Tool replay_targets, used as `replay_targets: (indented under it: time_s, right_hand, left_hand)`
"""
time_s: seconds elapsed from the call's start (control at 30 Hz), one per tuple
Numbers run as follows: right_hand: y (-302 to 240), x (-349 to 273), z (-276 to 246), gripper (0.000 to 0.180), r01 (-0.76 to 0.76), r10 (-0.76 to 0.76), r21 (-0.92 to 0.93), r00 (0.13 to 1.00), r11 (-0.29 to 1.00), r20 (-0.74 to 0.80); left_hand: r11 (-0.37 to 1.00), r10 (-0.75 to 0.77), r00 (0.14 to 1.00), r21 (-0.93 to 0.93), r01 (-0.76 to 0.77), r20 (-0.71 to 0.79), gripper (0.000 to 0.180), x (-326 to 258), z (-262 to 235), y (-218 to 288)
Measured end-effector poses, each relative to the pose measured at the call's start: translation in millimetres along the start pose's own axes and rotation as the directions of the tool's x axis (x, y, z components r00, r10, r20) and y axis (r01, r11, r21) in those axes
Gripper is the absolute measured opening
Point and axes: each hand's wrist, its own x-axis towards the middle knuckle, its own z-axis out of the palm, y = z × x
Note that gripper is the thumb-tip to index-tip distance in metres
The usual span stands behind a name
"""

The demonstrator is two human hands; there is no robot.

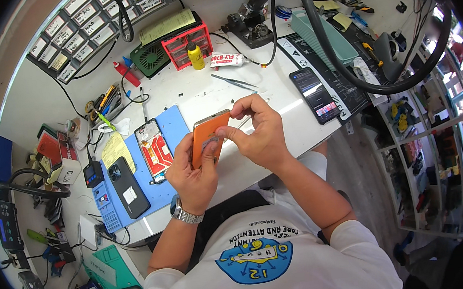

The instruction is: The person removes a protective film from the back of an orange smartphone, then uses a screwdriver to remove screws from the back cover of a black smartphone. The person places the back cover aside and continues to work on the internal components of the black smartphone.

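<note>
An orange phone [214, 125] with a thin metal-looking rim is held up, tilted, over the front of the white bench. My left hand [192, 172], with a metal watch on its wrist, is closed round its lower left side, the thumb on a small grey patch of the orange face. My right hand [258, 134] is closed at the phone's upper right edge. Its thumb presses the orange face and its curled index finger meets the corner; anything thin between them cannot be made out. Left of my hands, an opened phone [155, 148] with red-and-white inner parts lies on a blue mat [173, 122].
A dark phone [127, 188] lies on the mat's left part. Tweezers [234, 81], a yellow bottle [195, 57] and a white tube [227, 59] are farther back. At right are a lit phone [315, 96], a teal tray [324, 37] and a thick black hose [341, 74] arching overhead.
</note>
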Motion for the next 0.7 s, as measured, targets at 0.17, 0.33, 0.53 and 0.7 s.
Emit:
replay_targets:
  time_s: [0.17, 0.33, 0.53, 0.7]
  right_hand:
    - [9, -1, 2, 0.041, -0.059, 0.062, 0.168, 0.998, 0.984, -0.015]
    - [9, -2, 4, 0.040, -0.110, 0.115, 0.308, 0.993, 0.945, 0.004]
    - [15, -2, 9, 0.040, -0.076, 0.065, 0.320, 0.997, 0.944, 0.044]
    - [11, -7, 13, 0.042, -0.111, 0.108, 0.319, 0.994, 0.941, 0.029]
  left_hand:
    - [0.998, -0.054, 0.997, -0.026, 0.056, 0.048, 0.041, -4, -3, 2]
    - [0.999, -0.035, 0.999, 0.005, 0.035, 0.041, 0.042, -6, -3, -1]
    - [1.000, -0.029, 0.999, 0.002, 0.029, 0.039, 0.043, -6, -5, 1]
    - [0.998, -0.055, 0.998, -0.034, 0.056, 0.021, 0.043, -6, -4, 1]
